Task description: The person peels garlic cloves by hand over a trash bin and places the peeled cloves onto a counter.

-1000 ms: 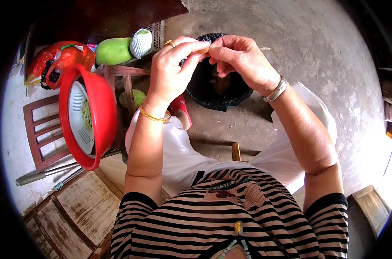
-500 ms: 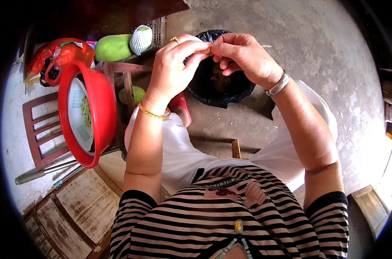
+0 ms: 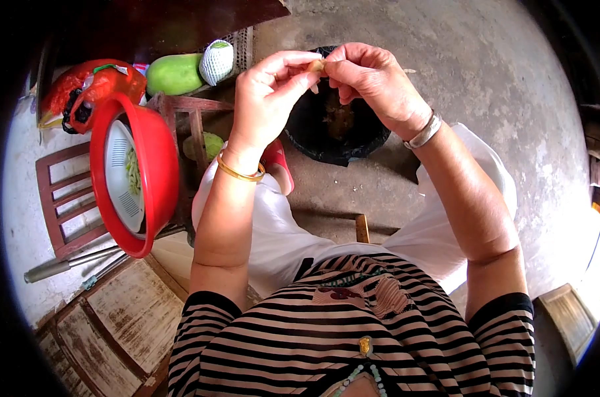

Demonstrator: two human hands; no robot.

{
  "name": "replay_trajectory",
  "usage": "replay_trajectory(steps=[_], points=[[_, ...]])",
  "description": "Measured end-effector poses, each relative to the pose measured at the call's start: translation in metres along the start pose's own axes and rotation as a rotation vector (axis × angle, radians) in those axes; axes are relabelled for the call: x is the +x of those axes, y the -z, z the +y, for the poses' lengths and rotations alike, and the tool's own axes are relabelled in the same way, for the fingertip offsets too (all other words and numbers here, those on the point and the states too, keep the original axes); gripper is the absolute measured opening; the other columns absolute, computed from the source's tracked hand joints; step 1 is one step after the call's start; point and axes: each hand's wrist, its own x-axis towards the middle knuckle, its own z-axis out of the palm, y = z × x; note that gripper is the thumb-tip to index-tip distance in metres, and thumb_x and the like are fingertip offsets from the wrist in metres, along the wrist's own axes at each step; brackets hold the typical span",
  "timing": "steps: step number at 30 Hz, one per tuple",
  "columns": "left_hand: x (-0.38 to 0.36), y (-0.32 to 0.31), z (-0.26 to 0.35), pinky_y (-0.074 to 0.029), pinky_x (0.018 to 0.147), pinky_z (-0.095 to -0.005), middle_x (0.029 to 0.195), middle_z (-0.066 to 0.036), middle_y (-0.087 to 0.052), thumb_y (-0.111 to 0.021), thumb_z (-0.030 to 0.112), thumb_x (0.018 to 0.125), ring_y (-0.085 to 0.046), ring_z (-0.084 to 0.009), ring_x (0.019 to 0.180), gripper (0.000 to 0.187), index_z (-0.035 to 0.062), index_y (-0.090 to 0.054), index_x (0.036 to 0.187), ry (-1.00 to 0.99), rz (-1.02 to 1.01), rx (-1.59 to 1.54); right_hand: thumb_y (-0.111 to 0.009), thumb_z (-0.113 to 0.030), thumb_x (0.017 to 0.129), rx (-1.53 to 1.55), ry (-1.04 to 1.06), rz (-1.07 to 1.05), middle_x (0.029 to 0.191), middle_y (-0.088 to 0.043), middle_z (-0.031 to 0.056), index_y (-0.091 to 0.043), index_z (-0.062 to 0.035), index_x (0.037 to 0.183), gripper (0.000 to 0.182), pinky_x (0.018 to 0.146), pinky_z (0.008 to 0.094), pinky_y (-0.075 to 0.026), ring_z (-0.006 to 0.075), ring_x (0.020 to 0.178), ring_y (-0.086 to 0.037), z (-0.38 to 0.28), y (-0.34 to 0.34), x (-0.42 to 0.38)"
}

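A small pale tan piece point(image 3: 316, 66), too small to name for sure, is pinched between both hands. My left hand point(image 3: 273, 89) is closed on it with thumb and forefinger. From the other side, my right hand point(image 3: 372, 79) grips its end with the fingertips, the other fingers curled. Under the hands stands a bin lined with a black bag point(image 3: 346, 151), with brownish scraps point(image 3: 339, 119) at its bottom. To the left, a red basin point(image 3: 161, 175) holds a white basket point(image 3: 118, 162) with pale green pieces point(image 3: 133, 173) in it.
The red basin rests on a brown wooden chair point(image 3: 65, 198). Behind it are a red plastic bag point(image 3: 108, 79), a green melon point(image 3: 174, 74) and a foam-netted fruit point(image 3: 216, 62). A round green vegetable point(image 3: 207, 145) sits lower, near the red shoe point(image 3: 278, 165).
Both hands stay above the bin. The left fingers have shifted and opened somewhat around the tan piece, which now shows more. The right hand has risen slightly.
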Motion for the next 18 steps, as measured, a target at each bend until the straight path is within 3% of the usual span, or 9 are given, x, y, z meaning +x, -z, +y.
replay_trajectory(steps=[13, 18], points=[[0.0027, 0.0046, -0.0030, -0.048, 0.073, -0.0240, 0.090, -0.008, -0.064, -0.056, 0.006, 0.087, -0.060, -0.0127, 0.077, 0.017, -0.0014, -0.059, 0.102, 0.160, -0.011, -0.299, -0.059, -0.019, 0.085, -0.096, 0.041, -0.006, 0.075, -0.057, -0.0009, -0.060, -0.0053, 0.084, 0.014, 0.057, 0.0191, -0.043, 0.0044, 0.059, -0.049, 0.0029, 0.0002, -0.0004], [0.0036, 0.0053, 0.0003, -0.049, 0.072, -0.0252, 0.092, -0.009, -0.064, -0.055, 0.011, 0.089, -0.061, -0.0150, 0.077, 0.020, -0.0013, -0.058, 0.104, 0.227, 0.015, -0.368, -0.060, -0.015, 0.080, -0.063, 0.042, 0.051, 0.072, -0.059, 0.0004, -0.061, -0.0032, 0.081, 0.012, 0.055, 0.0205, -0.046, 0.0063, 0.058, -0.052, 0.0044, -0.0004, 0.0001]])
